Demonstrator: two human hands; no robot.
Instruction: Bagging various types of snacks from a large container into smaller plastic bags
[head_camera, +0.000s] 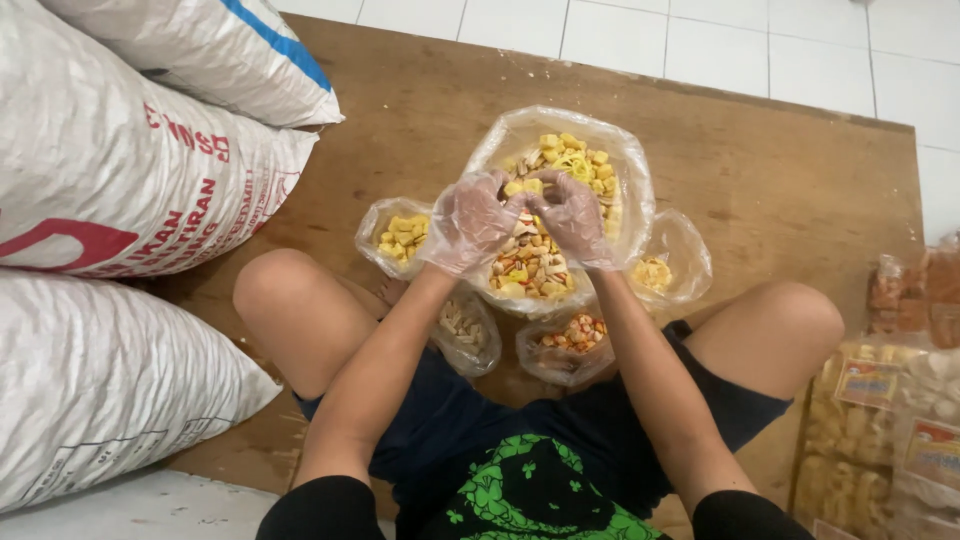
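Lying open between the knees on the wooden board (800, 180), a large clear bag of mixed snacks (560, 200) is being worked by two gloved hands. The left hand (470, 222) and right hand (572, 215) are sunk in it, fingers curled on pieces. The bag is judged light, limp and slippery, its contents brittle; the rim seems the best hold. Smaller bags (398, 235) surround it, white sacks (110, 180) are stacked left, packaged crackers (880, 420) right.
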